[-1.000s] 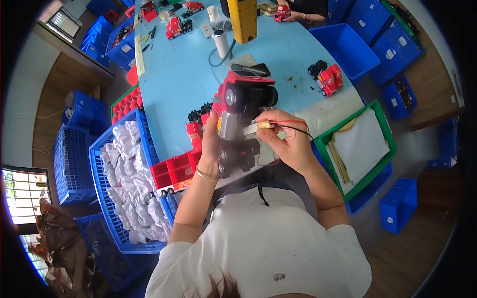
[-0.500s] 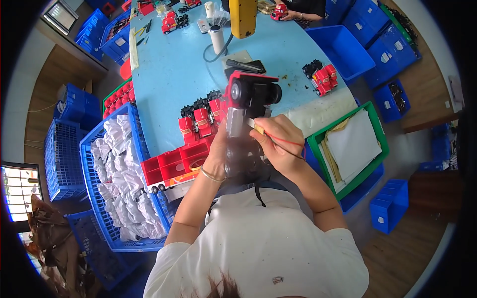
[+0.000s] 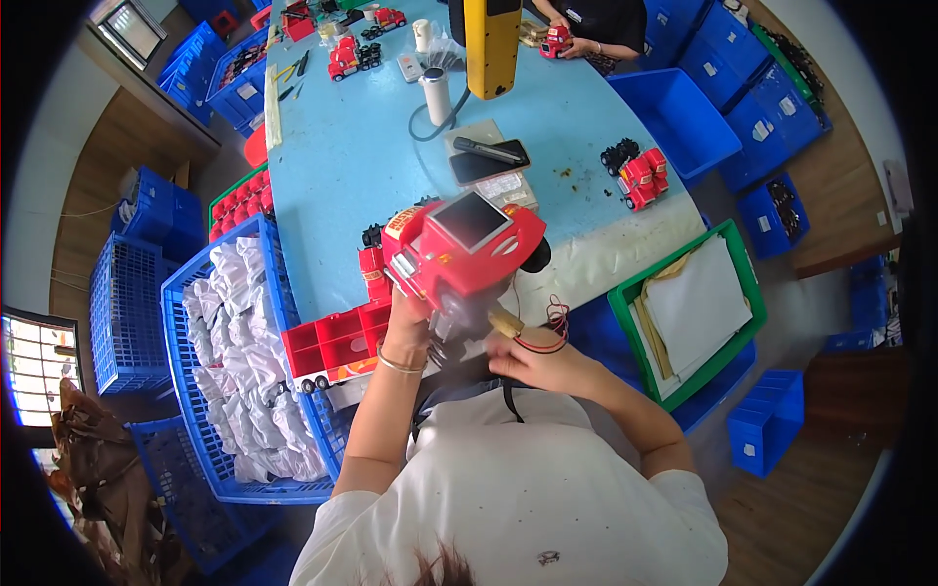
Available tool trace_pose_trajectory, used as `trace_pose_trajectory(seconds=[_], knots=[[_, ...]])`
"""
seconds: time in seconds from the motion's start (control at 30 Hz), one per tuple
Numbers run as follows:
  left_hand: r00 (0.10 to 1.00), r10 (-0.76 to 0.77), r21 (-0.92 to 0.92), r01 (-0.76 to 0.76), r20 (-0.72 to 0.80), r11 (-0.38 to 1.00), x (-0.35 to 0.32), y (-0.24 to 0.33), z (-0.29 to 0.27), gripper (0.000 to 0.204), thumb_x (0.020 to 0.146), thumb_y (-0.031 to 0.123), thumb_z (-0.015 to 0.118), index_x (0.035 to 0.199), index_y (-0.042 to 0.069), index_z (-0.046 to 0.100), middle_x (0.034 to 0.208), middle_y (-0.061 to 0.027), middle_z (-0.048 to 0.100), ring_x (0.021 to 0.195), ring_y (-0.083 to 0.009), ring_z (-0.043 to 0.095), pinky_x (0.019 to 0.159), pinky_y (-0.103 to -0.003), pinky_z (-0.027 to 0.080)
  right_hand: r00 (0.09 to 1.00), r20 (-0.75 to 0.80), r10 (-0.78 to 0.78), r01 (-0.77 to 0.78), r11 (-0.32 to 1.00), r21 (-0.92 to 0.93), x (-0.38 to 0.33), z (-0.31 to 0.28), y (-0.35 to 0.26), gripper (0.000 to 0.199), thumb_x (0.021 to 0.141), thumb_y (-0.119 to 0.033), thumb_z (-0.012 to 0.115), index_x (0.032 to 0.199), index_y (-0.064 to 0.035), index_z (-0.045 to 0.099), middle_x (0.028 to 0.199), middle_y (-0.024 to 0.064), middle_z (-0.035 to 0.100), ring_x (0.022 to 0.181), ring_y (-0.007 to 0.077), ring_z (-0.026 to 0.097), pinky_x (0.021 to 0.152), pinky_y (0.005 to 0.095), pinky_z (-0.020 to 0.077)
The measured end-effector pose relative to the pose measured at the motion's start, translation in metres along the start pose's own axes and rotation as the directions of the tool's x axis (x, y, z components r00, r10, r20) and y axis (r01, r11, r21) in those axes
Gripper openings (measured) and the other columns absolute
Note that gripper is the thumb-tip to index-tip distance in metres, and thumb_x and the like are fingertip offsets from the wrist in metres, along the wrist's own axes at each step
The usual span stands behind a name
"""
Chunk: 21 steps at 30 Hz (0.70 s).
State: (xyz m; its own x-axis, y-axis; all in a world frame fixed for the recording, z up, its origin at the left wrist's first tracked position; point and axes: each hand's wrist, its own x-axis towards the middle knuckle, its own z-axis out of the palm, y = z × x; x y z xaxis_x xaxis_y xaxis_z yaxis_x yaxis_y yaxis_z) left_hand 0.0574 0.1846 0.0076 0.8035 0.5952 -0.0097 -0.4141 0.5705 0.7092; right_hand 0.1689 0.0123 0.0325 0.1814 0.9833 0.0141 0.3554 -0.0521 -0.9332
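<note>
My left hand (image 3: 404, 330) is closed around a red toy truck (image 3: 464, 249), raised over the near edge of the table. Its dark windscreen and red bodywork face up, and its lower part is blurred by motion. Close below the truck, my right hand (image 3: 542, 366) is curled, its fingertips against a small tan block (image 3: 505, 322) with loose red and black wires (image 3: 554, 327). The exact grip on the block is partly hidden. Left of the truck, similar red trucks (image 3: 372, 273) stand partly covered by it. A red compartmented trailer (image 3: 332, 340) lies beside my left wrist.
A blue crate (image 3: 176, 332) of white-wrapped pieces stands at the left, a green-rimmed tray (image 3: 619, 317) of sheets at the right. Ahead are a phone (image 3: 489, 164), a white bottle (image 3: 436, 98) and a yellow hanging post (image 3: 491, 59). Another person's hands (image 3: 578, 45) hold a truck.
The truck has turned from showing its black wheeled underside to its red top and windscreen. My right hand has dropped down and away from it, the wires now looped above the hand.
</note>
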Motion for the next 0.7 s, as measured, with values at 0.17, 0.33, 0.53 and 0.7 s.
trace_pose_trajectory(seconds=[0.17,0.33,0.53,0.7], knots=[[0.988,0.150,0.183,-0.153,0.029,0.971,0.017,-0.015,0.011,0.081,0.080,0.034,0.069,0.142,0.013,0.022,0.128,-0.0129,0.047,0.109,-0.0235,0.055,0.088,-0.035,0.049,0.878,0.320,-0.357,0.463,0.802,-0.377,0.003,-0.008,-0.028,0.023,0.077,-0.014,0.063,0.098,-0.0034,0.058,0.095,0.0058,0.057,0.095,0.0235,0.055,0.079,0.0338,0.0449],[0.921,-0.388,0.012,0.388,-0.039,0.921,0.033,-0.054,-0.001,0.066,0.093,0.052,0.036,0.145,0.017,0.015,0.134,-0.0151,0.042,0.116,-0.0293,0.050,0.097,-0.041,0.042,0.712,0.470,-0.523,0.558,0.015,-0.829,0.056,-0.020,0.013,0.016,0.074,-0.017,0.056,0.084,-0.0064,0.062,0.094,0.0036,0.060,0.102,0.0192,0.052,0.100,0.0412,0.0324],[0.838,-0.539,-0.030,0.543,0.085,0.839,0.042,-0.098,-0.036,0.073,0.091,0.058,0.035,0.146,0.017,0.012,0.132,-0.0136,0.043,0.115,-0.0272,0.050,0.098,-0.043,0.039,0.685,0.684,-0.253,0.727,0.180,-0.662,0.069,-0.018,0.085,0.009,0.069,-0.014,0.056,0.072,-0.0076,0.062,0.081,0.0031,0.058,0.095,0.0173,0.053,0.102,0.0438,0.0323],[0.961,-0.272,0.815,0.188,-0.039,0.548,0.045,-0.113,-0.096,0.065,0.088,0.045,0.050,0.142,0.018,0.026,0.131,-0.0125,0.046,0.121,-0.0306,0.044,0.105,-0.047,0.027,0.806,0.583,-0.100,0.580,0.326,-0.746,0.041,0.008,0.163,0.011,0.066,-0.016,0.063,0.072,-0.0074,0.064,0.080,0.0035,0.058,0.094,0.0167,0.053,0.105,0.0444,0.0302]])
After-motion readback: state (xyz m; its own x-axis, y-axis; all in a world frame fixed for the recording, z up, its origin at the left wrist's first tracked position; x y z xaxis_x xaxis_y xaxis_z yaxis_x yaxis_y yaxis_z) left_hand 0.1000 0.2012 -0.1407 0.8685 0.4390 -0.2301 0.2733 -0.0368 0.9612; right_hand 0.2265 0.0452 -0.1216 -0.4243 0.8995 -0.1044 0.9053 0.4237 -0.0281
